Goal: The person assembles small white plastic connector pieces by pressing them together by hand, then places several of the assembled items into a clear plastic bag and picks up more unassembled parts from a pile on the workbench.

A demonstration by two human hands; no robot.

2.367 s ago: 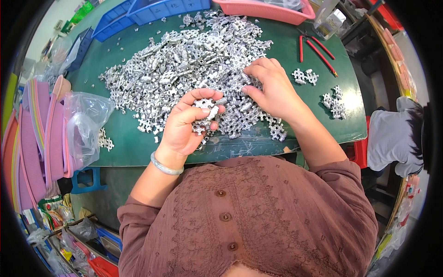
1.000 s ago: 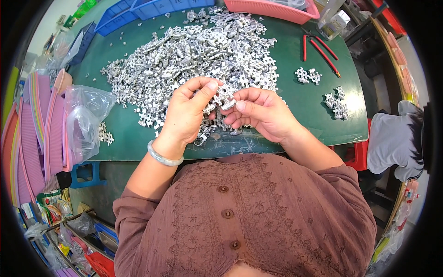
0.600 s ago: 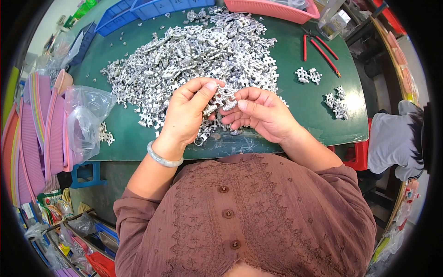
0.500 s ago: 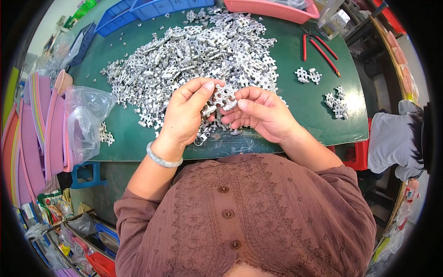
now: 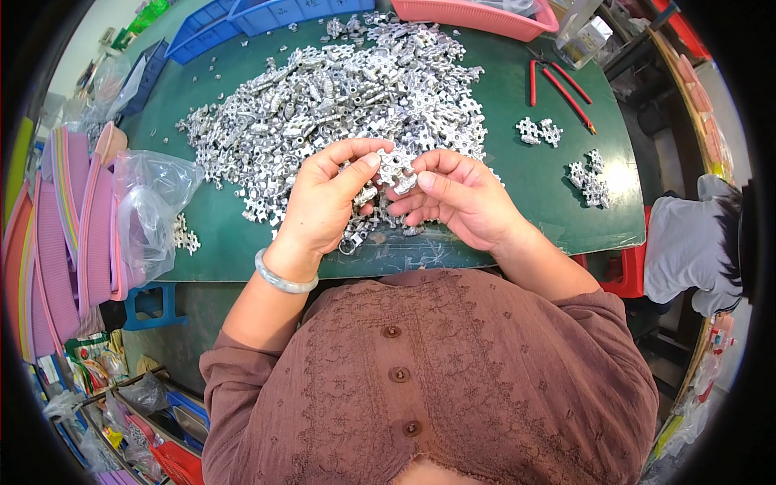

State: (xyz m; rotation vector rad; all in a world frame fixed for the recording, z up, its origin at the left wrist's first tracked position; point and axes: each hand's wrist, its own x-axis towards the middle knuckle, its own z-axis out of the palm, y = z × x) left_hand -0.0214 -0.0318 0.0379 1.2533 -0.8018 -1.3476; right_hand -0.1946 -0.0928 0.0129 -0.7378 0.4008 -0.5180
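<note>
Between my two hands is a silvery metal casting [image 5: 394,168] with stubby arms and notches. My left hand [image 5: 331,190] pinches its left side between thumb and forefinger. On the other side, my right hand [image 5: 462,198] has thumb and forefinger closed at its right edge, with the other fingers curled below. Just beyond my hands, a large heap of similar small metal castings [image 5: 339,97] spreads over the green table [image 5: 558,214]. Some loose pieces and a small ring [image 5: 347,246] lie beneath my hands near the table's front edge.
Two small groups of castings, one nearer the pliers [image 5: 539,132] and one to the right [image 5: 590,179], lie apart from the heap. Red-handled pliers [image 5: 562,89] rest at far right. Blue bins [image 5: 267,18] and a pink basket [image 5: 485,23] line the back. Plastic bags [image 5: 149,214] hang left.
The casting has turned slightly between my fingers, and my left thumb has shifted a little to the right along it. My right hand stays nearly still.
</note>
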